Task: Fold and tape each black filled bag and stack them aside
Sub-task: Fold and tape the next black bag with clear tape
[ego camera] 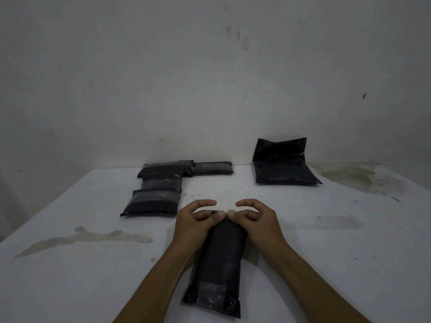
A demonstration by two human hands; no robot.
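Nearest, the black bag (217, 264) lies lengthwise on the white table (70, 276), its near end already taped w/ a clear strip (211, 296); risk, as I judge it, is the far-end fold springing open or creasing crooked if either thumb lifts before tape goes on, since the fill pushes back. Both forearms come in low from the bottom edge, left hand (193, 220) & right hand (254, 220) flanking the far end, thumbs meeting and pressing the fold, other fingers curled loosely above, not gripping. Further back, approx 4 taped bags (161, 183) sit left by the wall, w/ 1 untaped bag (282, 164) far right.
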